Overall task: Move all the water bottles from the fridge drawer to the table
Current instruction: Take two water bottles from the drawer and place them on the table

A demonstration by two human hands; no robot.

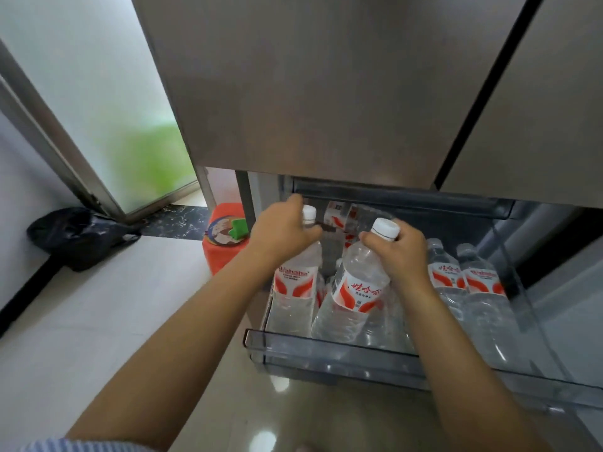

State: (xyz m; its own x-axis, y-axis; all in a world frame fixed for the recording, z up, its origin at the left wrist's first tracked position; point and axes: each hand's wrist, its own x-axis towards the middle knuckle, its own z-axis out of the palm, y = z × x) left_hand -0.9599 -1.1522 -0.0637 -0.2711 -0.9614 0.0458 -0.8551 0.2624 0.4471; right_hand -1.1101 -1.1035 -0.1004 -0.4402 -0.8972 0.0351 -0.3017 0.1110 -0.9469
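Soft daylight from left (edges warped, blurry).

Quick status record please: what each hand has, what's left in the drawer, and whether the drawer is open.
left hand: gripping neck of left water bottle, upright
right hand: gripping neck of tilted water bottle
fridge drawer: pulled open
still in drawer: two bottles at right, more behind, count unclear
table: not in view

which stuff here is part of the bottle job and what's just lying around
Job: left hand and right hand, each gripping a water bottle; two lying bottles; fridge drawer.
Lying about: black bag; orange stool.
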